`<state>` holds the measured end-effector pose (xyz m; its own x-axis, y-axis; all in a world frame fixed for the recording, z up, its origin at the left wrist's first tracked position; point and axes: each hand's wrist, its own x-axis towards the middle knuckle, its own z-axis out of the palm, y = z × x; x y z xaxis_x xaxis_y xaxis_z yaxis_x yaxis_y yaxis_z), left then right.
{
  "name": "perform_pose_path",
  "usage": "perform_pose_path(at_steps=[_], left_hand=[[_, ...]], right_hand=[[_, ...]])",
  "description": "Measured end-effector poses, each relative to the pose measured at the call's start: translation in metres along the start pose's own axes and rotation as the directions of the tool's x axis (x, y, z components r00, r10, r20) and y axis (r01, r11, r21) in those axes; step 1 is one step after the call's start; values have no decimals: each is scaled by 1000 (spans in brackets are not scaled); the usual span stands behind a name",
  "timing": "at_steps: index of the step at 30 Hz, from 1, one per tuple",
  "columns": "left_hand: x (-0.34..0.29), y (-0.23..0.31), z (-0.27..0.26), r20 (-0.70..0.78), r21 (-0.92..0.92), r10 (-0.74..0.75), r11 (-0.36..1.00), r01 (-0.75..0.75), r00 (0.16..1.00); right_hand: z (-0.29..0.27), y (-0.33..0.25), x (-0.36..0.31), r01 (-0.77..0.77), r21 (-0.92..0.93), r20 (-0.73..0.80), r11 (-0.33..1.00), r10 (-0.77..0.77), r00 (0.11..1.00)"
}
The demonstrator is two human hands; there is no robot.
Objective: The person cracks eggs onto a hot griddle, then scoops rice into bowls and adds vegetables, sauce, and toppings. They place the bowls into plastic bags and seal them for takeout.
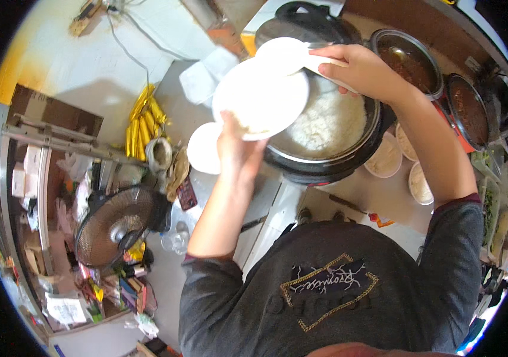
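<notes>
From where I stand, the person [331, 244] in the dark shirt takes up most of the view, bent over a grey worktop [176, 113] with both forearms reaching forward. On it sits a black cooker [319, 172], uncovered and holding a broad bed of white rice [328, 122]. Off to the left, clear of the arms, is a round fan [117, 226] with a dark rim. Behind the cooker lies a dark lid [319, 28]. The white bowl [260, 95] is up in the air over the cooker's left edge, tilted, with a few grains showing near its close rim; the left hand [236, 140] pinches that rim, thumb on top and fingers underneath. To the right, past the other forearm, stand two pots [394, 32] of dark reddish-brown food. The white scoop [282, 55] has its head over the bowl's far right rim, though glare hides what it carries; the right hand [355, 68] is wrapped around its handle. A round white dish [202, 149] sits just left of the left hand, with shiny gold packets [144, 128] farther left. Three smaller bowls [384, 174] of pale food stand close to the cooker's right side. Smallest is a dark oblong [186, 194] near the left forearm.
</notes>
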<state>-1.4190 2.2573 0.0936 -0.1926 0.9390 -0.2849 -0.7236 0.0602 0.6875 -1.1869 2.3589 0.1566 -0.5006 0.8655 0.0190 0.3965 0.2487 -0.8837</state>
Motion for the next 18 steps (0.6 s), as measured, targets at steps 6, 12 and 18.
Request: perform_pose_path(at_steps=[6, 12, 18], left_hand=[[-50, 36, -45, -139, -78, 220, 970, -232, 966], [-106, 25, -79, -92, -100, 311, 942, -320, 946], [-156, -23, -52, -107, -39, 335, 939, -340, 936]], right_hand=[[-27, 19, -3, 291, -809, -148, 510, -657, 739], [-172, -13, 16, 138, -798, -491, 587, -766, 416], [-316, -5, 76, -213, -564, -784, 798, -436, 442]])
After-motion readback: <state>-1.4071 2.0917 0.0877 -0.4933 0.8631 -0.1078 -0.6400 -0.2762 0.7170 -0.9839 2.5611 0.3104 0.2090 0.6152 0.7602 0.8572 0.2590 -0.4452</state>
